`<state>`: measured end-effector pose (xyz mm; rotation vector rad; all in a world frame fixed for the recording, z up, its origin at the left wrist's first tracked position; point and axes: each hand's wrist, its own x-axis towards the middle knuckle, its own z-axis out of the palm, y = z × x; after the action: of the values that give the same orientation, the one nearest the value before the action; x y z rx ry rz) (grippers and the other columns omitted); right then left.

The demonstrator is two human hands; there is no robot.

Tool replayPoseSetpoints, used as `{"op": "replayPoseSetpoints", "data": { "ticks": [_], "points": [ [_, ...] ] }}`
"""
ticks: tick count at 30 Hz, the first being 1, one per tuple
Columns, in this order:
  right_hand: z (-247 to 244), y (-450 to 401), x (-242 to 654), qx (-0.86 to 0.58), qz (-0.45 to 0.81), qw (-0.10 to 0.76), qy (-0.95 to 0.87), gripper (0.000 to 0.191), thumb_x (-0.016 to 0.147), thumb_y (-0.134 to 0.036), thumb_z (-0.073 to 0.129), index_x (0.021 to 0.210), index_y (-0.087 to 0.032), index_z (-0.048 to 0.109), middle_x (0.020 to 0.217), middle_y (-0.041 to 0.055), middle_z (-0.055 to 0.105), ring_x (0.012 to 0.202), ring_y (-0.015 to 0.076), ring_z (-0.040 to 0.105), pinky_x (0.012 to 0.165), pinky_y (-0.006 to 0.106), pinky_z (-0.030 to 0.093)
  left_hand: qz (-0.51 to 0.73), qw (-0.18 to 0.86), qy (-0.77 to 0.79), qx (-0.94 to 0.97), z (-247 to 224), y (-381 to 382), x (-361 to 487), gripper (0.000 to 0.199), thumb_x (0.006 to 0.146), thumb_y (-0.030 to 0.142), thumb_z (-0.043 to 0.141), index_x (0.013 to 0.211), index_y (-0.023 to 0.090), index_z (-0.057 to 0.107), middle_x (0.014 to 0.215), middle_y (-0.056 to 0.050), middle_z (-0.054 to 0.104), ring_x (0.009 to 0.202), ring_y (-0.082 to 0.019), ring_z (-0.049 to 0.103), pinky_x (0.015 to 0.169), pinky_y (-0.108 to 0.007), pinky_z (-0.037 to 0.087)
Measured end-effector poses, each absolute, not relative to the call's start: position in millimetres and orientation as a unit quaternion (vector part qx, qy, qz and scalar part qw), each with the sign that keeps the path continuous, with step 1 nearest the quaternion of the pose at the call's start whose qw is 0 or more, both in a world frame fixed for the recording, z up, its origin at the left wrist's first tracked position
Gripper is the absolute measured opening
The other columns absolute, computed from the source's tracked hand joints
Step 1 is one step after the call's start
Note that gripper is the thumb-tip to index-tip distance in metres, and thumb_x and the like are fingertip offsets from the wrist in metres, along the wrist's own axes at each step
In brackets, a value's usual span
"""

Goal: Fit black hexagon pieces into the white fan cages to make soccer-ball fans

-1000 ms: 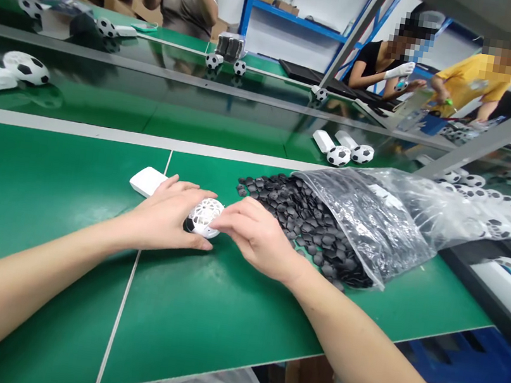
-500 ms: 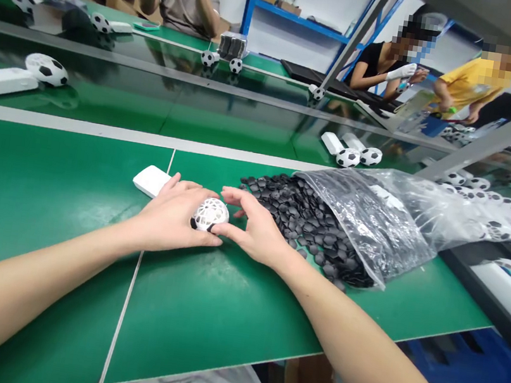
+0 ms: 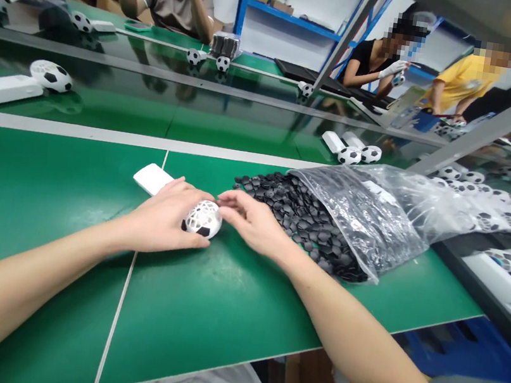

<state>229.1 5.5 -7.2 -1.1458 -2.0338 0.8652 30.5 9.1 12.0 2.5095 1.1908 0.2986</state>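
Observation:
A white openwork soccer-ball shell with a few black patches along its lower edge rests on the green table. My left hand curves around its left side, fingers over the far side and thumb along the near side. Behind that hand a white elongated plastic part sticks out; whether it joins the ball is hidden. My right hand is at the ball's right edge, its thumb and fingers slightly apart, and I see nothing between them. Loose black patch pieces lie in a pile just beyond my right hand.
The pile spills from a clear plastic bag. At right, a black tray bears white parts and soccer-ball pieces. Beyond a pale strip, finished-looking soccer balls with white bodies stand on the dark green surface. Several people work across from me.
My right thumb has come off the ball's near edge and up toward the fingers. The ball has turned slightly in my left hand, showing a black patch more plainly at the front.

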Motion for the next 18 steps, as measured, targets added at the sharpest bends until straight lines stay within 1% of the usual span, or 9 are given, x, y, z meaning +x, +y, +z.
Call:
{"op": "replayPoseSetpoints", "data": {
  "ticks": [1, 3, 5, 6, 8, 10, 13, 16, 18],
  "points": [
    [-4.6, 9.9, 234.8, -0.461, 0.289, 0.327, -0.773, 0.017, 0.085, -0.029, 0.051, 0.095, -0.018, 0.058, 0.095, 0.0035, 0.063, 0.086, 0.0142, 0.059, 0.078, 0.027, 0.045, 0.09, 0.179, 0.405, 0.892, 13.4, 11.0, 26.4, 0.06, 0.067, 0.049, 0.06, 0.117, 0.019, 0.049, 0.111, -0.01, 0.056, 0.11, -0.031, 0.044, 0.099, -0.05, 0.027],
    [1.3, 17.4, 246.8, -0.514, 0.188, 0.323, -0.772, 0.013, 0.084, -0.026, 0.053, 0.081, -0.018, 0.062, 0.083, 0.0024, 0.061, 0.078, 0.0137, 0.057, 0.074, 0.027, 0.044, 0.058, 0.184, 0.399, 0.897, 15.9, 14.4, 18.7, 0.062, 0.066, 0.043, 0.061, 0.122, 0.022, 0.046, 0.126, -0.011, 0.047, 0.125, -0.033, 0.03, 0.103, -0.053, 0.02],
    [5.6, 21.3, 256.2, -0.549, 0.124, 0.281, -0.777, 0.008, 0.079, -0.021, 0.058, 0.075, -0.018, 0.064, 0.077, 0.0018, 0.058, 0.072, 0.0133, 0.055, 0.069, 0.026, 0.043, 0.036, 0.195, 0.418, 0.887, 16.7, 15.6, 14.8, 0.066, 0.066, 0.039, 0.06, 0.127, 0.025, 0.041, 0.136, -0.01, 0.038, 0.133, -0.034, 0.014, 0.104, -0.054, 0.018],
    [6.6, 21.8, 259.1, -0.557, 0.117, 0.246, -0.784, 0.006, 0.077, -0.02, 0.06, 0.073, -0.018, 0.065, 0.076, 0.0017, 0.058, 0.071, 0.0133, 0.055, 0.068, 0.025, 0.043, 0.032, 0.208, 0.429, 0.878, 16.1, 15.3, 14.8, 0.069, 0.066, 0.04, 0.06, 0.13, 0.025, 0.037, 0.139, -0.009, 0.034, 0.134, -0.034, 0.009, 0.104, -0.054, 0.018],
    [6.8, 20.7, 260.6, -0.56, 0.12, 0.174, -0.801, 0.004, 0.075, -0.019, 0.063, 0.073, -0.019, 0.067, 0.077, 0.002, 0.059, 0.074, 0.0145, 0.055, 0.068, 0.025, 0.042, 0.047, 0.234, 0.452, 0.86, 12.7, 12.9, 18.4, 0.074, 0.067, 0.046, 0.059, 0.132, 0.023, 0.033, 0.141, -0.01, 0.032, 0.135, -0.034, 0.007, 0.104, -0.053, 0.022],
    [5.8, 18.3, 258.5, -0.565, 0.121, 0.118, -0.807, 0.003, 0.074, -0.021, 0.065, 0.076, -0.021, 0.067, 0.08, 0.0023, 0.061, 0.079, 0.0161, 0.056, 0.068, 0.026, 0.041, 0.083, 0.236, 0.47, 0.846, 7.5, 9.8, 23.9, 0.07, 0.068, 0.05, 0.056, 0.13, 0.021, 0.037, 0.139, -0.011, 0.034, 0.135, -0.033, 0.009, 0.104, -0.052, 0.024],
    [5.8, 15.4, 254.9, -0.592, 0.115, 0.069, -0.795, 0.007, 0.074, -0.023, 0.064, 0.081, -0.022, 0.066, 0.083, 0.0015, 0.063, 0.078, 0.0165, 0.057, 0.064, 0.026, 0.04, 0.123, 0.227, 0.472, 0.843, 1.7, 6.5, 28.9, 0.06, 0.07, 0.039, 0.055, 0.125, 0.02, 0.041, 0.136, -0.01, 0.038, 0.135, -0.029, 0.012, 0.105, -0.049, 0.026],
    [7.8, 13.8, 256.0, -0.604, 0.134, 0.047, -0.784, 0.005, 0.075, -0.022, 0.063, 0.08, -0.021, 0.063, 0.083, 0.0004, 0.062, 0.073, 0.0143, 0.057, 0.06, 0.024, 0.037, 0.121, 0.251, 0.444, 0.852, 2.4, 4.2, 28.5, 0.06, 0.068, 0.029, 0.054, 0.126, 0.022, 0.039, 0.14, -0.009, 0.033, 0.136, -0.027, 0.012, 0.104, -0.046, 0.029],
    [8.7, 13.3, 258.3, -0.593, 0.141, 0.049, -0.791, 0.004, 0.074, -0.02, 0.064, 0.077, -0.021, 0.06, 0.083, -0.0001, 0.061, 0.072, 0.0132, 0.056, 0.059, 0.023, 0.036, 0.112, 0.266, 0.429, 0.856, 5.1, 2.7, 28.0, 0.061, 0.069, 0.025, 0.053, 0.127, 0.022, 0.037, 0.142, -0.009, 0.028, 0.136, -0.027, 0.012, 0.103, -0.045, 0.03]
  ]
}}
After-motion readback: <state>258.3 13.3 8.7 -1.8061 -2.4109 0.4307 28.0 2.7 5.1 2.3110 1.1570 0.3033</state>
